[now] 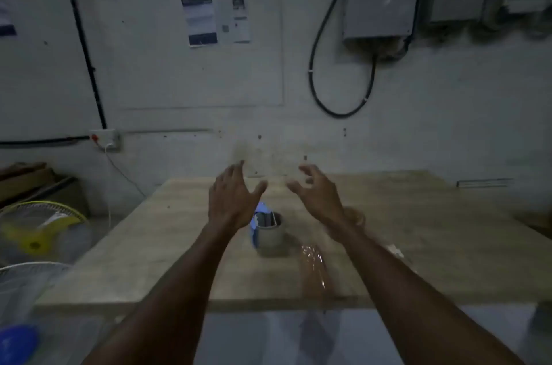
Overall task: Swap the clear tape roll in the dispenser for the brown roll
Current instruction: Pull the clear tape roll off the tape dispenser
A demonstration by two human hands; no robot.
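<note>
A blue tape dispenser stands on the wooden table with a pale clear tape roll mounted in it. My left hand hovers above and just left of the dispenser, fingers spread, holding nothing. My right hand hovers to the dispenser's right, fingers spread and curled, also empty. Behind my right wrist a brown tape roll lies on the table, partly hidden by the arm. A strip of shiny brown tape is stuck on the table toward the near edge.
The wall stands just behind the table's far edge. Two fans stand on the floor to the left, with cardboard boxes behind them. The table's near edge runs across under my forearms.
</note>
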